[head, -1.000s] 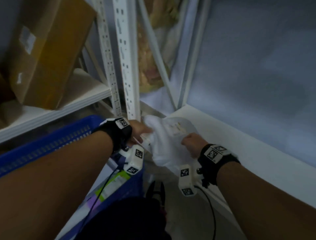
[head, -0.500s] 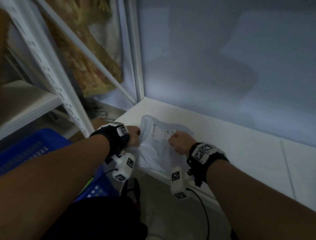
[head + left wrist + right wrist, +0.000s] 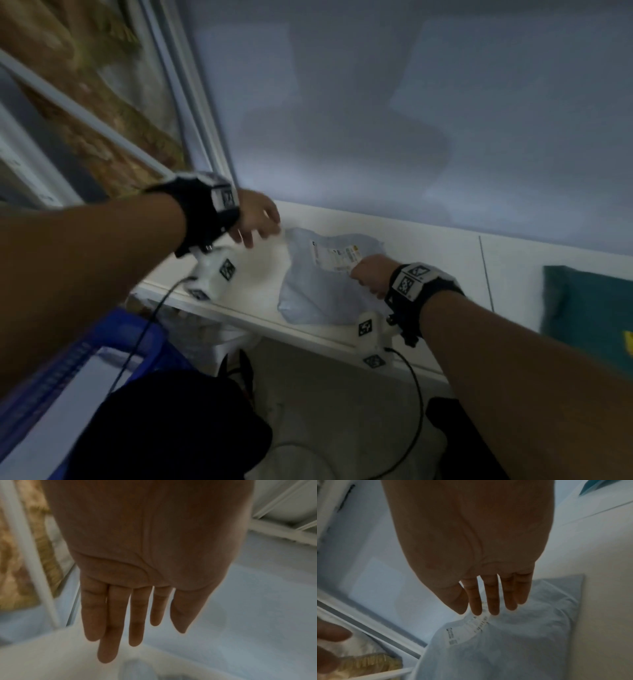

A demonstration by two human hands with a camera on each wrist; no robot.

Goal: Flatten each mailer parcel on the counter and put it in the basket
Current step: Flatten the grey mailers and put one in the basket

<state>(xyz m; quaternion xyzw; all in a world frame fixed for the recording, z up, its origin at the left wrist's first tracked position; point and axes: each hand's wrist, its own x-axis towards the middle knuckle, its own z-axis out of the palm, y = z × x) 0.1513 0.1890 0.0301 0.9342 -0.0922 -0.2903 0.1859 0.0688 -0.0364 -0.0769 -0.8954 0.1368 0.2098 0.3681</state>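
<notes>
The grey mailer parcel (image 3: pixel 322 284) lies puffy near the worktop's (image 3: pixel 428 246) front edge — not yet flattened. Right hand (image 3: pixel 371 274) fingers extended onto its label; left hand (image 3: pixel 257 219) hovers, fingers spread. Blue basket (image 3: pixel 113 346) waits below.

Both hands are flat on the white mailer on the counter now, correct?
Not quite. Only the right hand rests on the white mailer on the counter. The left hand is open and clear of it, off its left edge, as the head view shows.
</notes>
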